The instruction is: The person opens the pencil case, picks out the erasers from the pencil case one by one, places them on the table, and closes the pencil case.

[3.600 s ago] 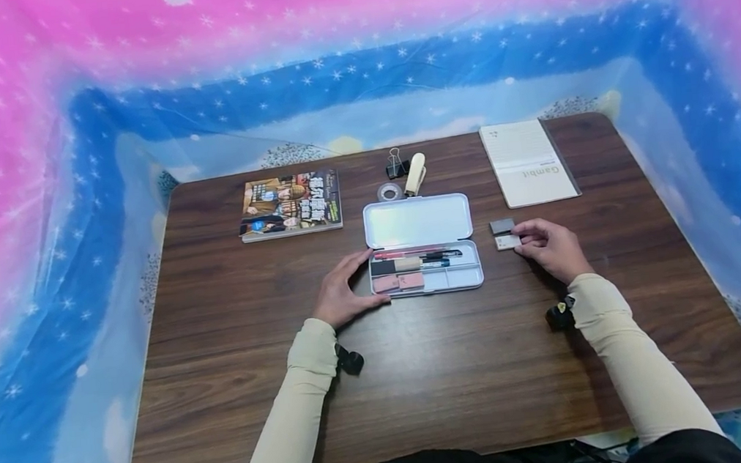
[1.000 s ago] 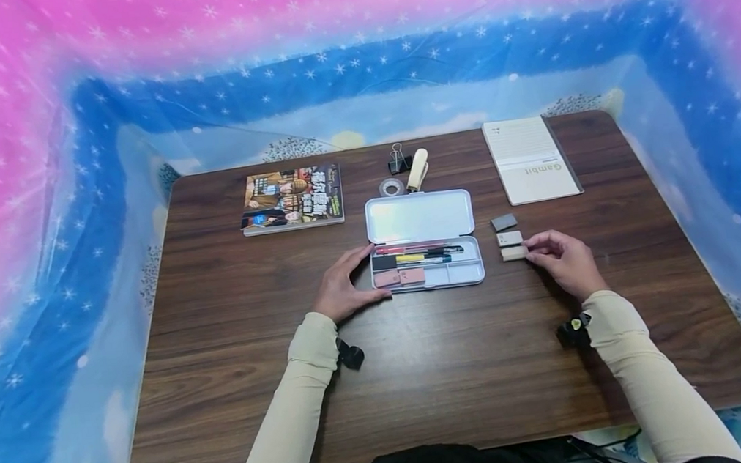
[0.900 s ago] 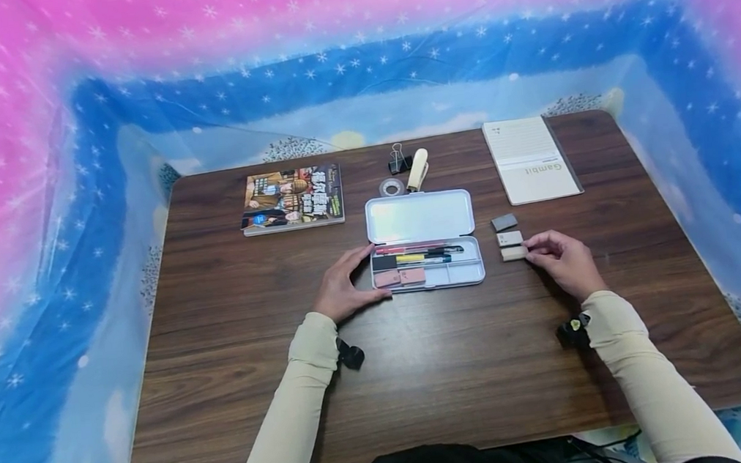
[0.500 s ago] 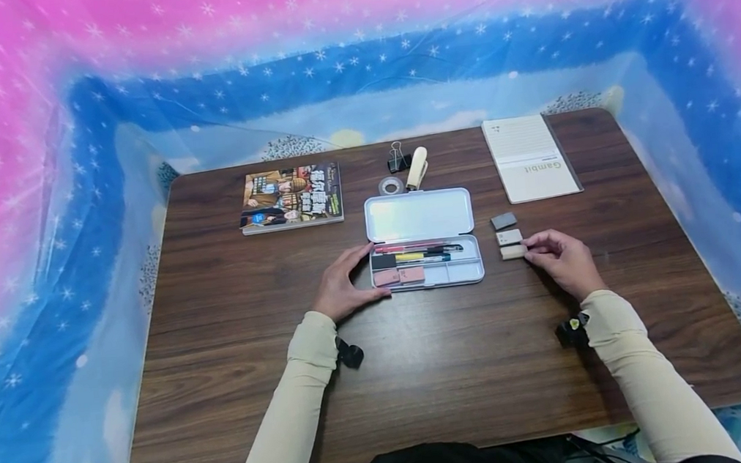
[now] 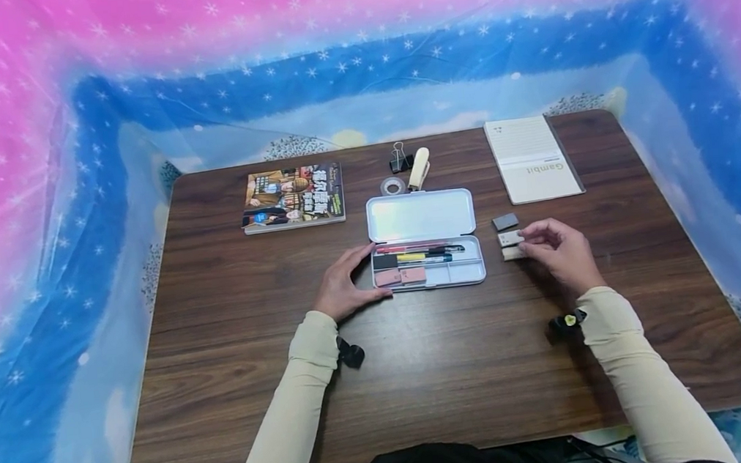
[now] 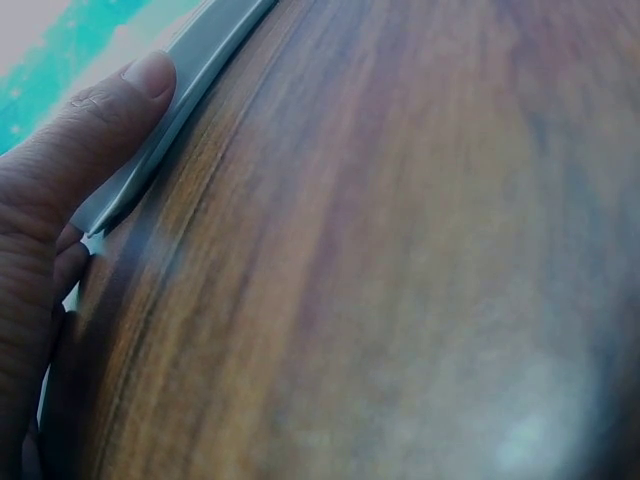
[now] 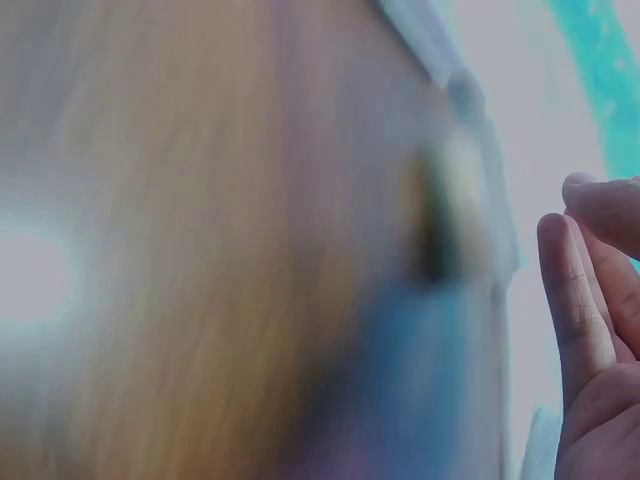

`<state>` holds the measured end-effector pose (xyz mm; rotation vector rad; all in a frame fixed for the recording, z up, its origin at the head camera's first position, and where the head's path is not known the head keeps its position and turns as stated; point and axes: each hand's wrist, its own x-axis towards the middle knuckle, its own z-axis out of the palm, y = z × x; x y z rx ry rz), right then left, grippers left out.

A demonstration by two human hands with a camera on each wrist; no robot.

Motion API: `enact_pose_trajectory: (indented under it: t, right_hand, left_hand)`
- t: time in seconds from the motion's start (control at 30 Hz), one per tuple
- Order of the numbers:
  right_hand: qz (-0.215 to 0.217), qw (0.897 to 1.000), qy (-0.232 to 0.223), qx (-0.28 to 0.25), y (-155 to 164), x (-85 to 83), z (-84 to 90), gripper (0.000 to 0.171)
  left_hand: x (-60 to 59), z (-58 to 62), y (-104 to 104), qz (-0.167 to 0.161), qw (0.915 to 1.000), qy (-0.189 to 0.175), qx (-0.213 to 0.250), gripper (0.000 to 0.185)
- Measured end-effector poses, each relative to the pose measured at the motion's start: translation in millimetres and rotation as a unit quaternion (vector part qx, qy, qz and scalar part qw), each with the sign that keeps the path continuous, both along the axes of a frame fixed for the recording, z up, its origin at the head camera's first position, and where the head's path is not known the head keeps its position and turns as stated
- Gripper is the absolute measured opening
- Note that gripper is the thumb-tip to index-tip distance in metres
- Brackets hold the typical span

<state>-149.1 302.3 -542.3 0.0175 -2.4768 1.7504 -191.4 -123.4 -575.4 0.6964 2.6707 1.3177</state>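
My left hand point(image 5: 341, 285) spans the left end of an open white pencil case point(image 5: 459, 275), thumb on its front edge, index finger at the back corner. In the left wrist view the thumb point(image 6: 110, 110) rests on the case's rim. Pens point(image 5: 418, 251) lie in the long compartment, and two pink erasers point(image 5: 400, 277) in the front left one. My right hand point(image 5: 560, 251) is over the right ends of a white eraser point(image 5: 508, 238) and a cream eraser point(image 5: 511, 253). A grey eraser point(image 5: 505, 222) lies behind them. The right wrist view shows nothing between its bent fingers point(image 7: 575, 300).
Behind the case are a tape roll point(image 5: 393, 186), a binder clip point(image 5: 400, 160) and a cream stapler point(image 5: 418, 168). A book point(image 5: 292, 198) lies at the back left, a notebook point(image 5: 532, 160) at the back right. Patterned cloth point(image 5: 356, 71) surrounds the brown table point(image 5: 449, 372).
The grey and white erasers have come apart, and the cream eraser was set in front of them. Lately my right hand has let go of it and shifted slightly back. My left hand stays put.
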Motion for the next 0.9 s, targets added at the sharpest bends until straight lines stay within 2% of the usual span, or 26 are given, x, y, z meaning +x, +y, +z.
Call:
enact_pose_trajectory:
  t: [0.13, 0.23, 0.4, 0.53, 0.7, 0.9]
  right_hand:
    - [0.042, 0.999, 0.005, -0.008, -35.2, -8.3, 8.5, 0.022]
    - [0.081, 0.996, -0.006, 0.021, -65.5, -10.1, 13.3, 0.019]
    - [0.153, 0.984, -0.004, 0.092, -106.6, -12.1, 8.8, 0.018]
    - [0.198, 0.972, -0.002, 0.129, -125.3, -14.8, 1.7, 0.019]
    - [0.221, 0.962, -0.01, 0.158, -135.7, -16.4, 0.1, 0.02]
    - [0.222, 0.961, 0.011, 0.166, -141.0, -19.5, -1.6, 0.019]
  left_hand:
    - [0.7, -0.4, 0.5, 0.001, 1.0, 0.001, -0.002, 0.099]
    - [1.5, -1.3, 1.7, -0.002, 1.0, 0.0, -0.004, 0.098]
    - [2.8, -1.5, 3.4, -0.003, 1.0, -0.003, 0.001, 0.098]
    - [2.6, -2.1, 3.4, -0.003, 1.0, 0.003, 0.005, 0.098]
    - [1.9, -2.4, 2.7, -0.004, 1.0, 0.003, 0.007, 0.097]
    - [0.7, 0.3, -0.2, -0.001, 1.0, 0.004, 0.005, 0.097]
